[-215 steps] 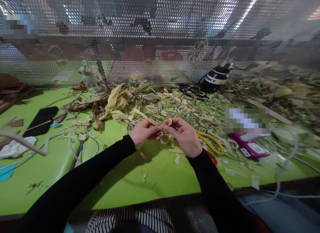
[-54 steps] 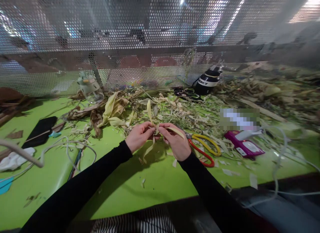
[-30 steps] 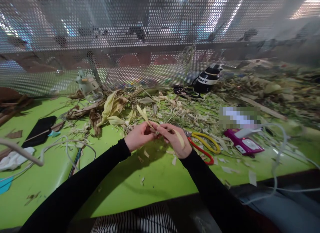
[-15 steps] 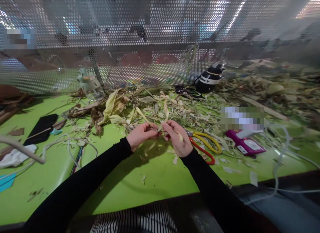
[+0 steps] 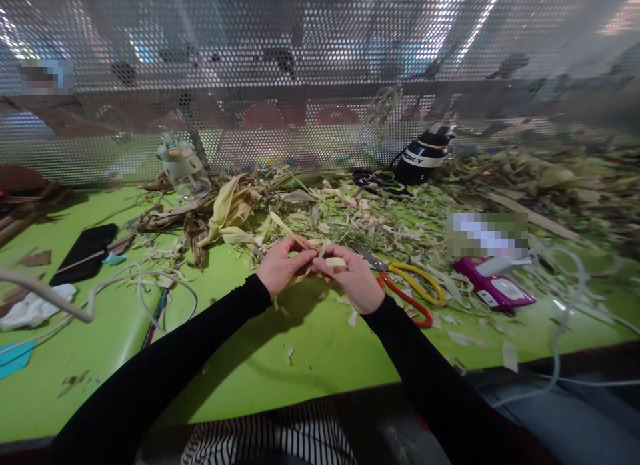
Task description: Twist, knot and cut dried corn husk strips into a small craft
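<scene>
Over the green table, my left hand [image 5: 283,265] pinches a pale corn husk strip [image 5: 283,226] that sticks out up and to the left. Close against its fingertips, my right hand [image 5: 352,277] is closed on the husk too, with a pale piece [image 5: 334,261] curling over its fingers. What lies between the fingertips is too small to make out. Scissors with one yellow and one red handle [image 5: 420,282] lie just right of my right hand. Behind both hands spread husk scraps [image 5: 350,215] and a larger yellowish husk [image 5: 226,210].
A purple device [image 5: 493,284] with a white cable lies on the right. A black bottle [image 5: 423,160] and a clear bottle [image 5: 186,168] stand near the perforated screen [image 5: 320,45]. On the left are a black phone [image 5: 85,252], white tissue [image 5: 41,308] and cables. The green table's [image 5: 240,385] edge is near.
The upright husk strip at my right hand is now folded down over its fingers. My two hands have drawn closer together. The view has shifted slightly.
</scene>
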`<control>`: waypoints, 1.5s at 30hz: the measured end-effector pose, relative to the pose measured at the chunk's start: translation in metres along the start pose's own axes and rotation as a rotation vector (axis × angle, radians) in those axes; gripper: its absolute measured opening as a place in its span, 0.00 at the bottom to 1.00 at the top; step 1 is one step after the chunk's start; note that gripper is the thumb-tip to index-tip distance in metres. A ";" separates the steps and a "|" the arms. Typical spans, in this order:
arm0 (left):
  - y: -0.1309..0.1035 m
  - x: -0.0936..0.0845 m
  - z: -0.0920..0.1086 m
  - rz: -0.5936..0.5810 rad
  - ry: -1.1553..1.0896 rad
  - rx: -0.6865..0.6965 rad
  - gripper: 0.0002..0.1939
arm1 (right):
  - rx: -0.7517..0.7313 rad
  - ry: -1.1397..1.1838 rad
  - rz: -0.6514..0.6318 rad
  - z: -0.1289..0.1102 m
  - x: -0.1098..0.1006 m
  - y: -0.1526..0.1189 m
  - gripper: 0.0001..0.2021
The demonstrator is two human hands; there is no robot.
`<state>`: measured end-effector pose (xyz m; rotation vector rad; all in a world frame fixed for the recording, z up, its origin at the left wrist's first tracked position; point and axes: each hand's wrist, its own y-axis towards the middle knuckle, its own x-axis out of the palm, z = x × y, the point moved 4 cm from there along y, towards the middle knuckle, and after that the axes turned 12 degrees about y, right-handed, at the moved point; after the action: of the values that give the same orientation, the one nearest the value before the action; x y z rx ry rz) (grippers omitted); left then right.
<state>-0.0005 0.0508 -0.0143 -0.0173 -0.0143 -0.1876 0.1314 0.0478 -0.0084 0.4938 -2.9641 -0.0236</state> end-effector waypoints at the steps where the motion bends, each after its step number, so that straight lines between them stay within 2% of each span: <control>1: 0.000 0.000 0.001 -0.002 0.024 0.000 0.12 | -0.009 -0.009 -0.001 0.000 0.000 0.000 0.12; 5: -0.005 -0.001 0.008 0.019 0.206 0.046 0.11 | -0.068 -0.075 -0.017 -0.003 0.001 0.000 0.09; 9: -0.010 -0.004 0.018 0.117 0.567 0.198 0.12 | -0.118 -0.126 0.015 -0.006 0.002 0.001 0.08; 12: -0.011 -0.005 0.024 0.184 0.706 0.288 0.11 | -0.119 -0.061 -0.002 -0.005 0.003 0.001 0.08; 14: -0.009 -0.005 0.023 0.149 0.634 0.246 0.12 | -0.131 -0.008 -0.006 -0.004 0.003 0.001 0.09; 18: -0.006 0.002 0.014 -0.064 0.246 -0.027 0.11 | -0.143 0.066 0.022 -0.004 0.000 0.001 0.10; 20: -0.006 0.004 0.012 -0.112 0.117 -0.105 0.12 | -0.132 0.098 0.050 -0.004 -0.002 0.001 0.10; 25: -0.004 0.006 0.007 -0.116 0.037 -0.093 0.16 | -0.141 0.068 0.124 -0.005 -0.004 -0.001 0.11; 30: -0.004 0.003 0.005 -0.020 0.060 -0.056 0.13 | -0.159 -0.031 0.138 -0.007 -0.004 -0.002 0.13; 32: -0.005 0.004 0.007 -0.050 0.036 -0.086 0.10 | -0.163 -0.039 0.141 -0.007 -0.004 -0.002 0.14; 36: -0.010 0.009 0.008 -0.184 -0.188 -0.233 0.10 | -0.169 -0.005 0.135 -0.007 -0.006 -0.002 0.14; 38: -0.011 0.010 0.009 -0.193 -0.241 -0.271 0.09 | -0.167 -0.002 0.131 -0.007 -0.006 -0.002 0.15; 40: -0.011 0.009 0.009 -0.163 -0.209 -0.250 0.09 | -0.149 0.005 0.138 -0.006 -0.005 -0.002 0.16; 45: -0.009 0.008 0.010 -0.114 -0.004 -0.078 0.10 | -0.086 0.041 0.140 -0.003 -0.003 -0.002 0.16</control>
<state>0.0058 0.0403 -0.0037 -0.0947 -0.0120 -0.3020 0.1356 0.0469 -0.0055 0.2723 -2.9343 -0.1248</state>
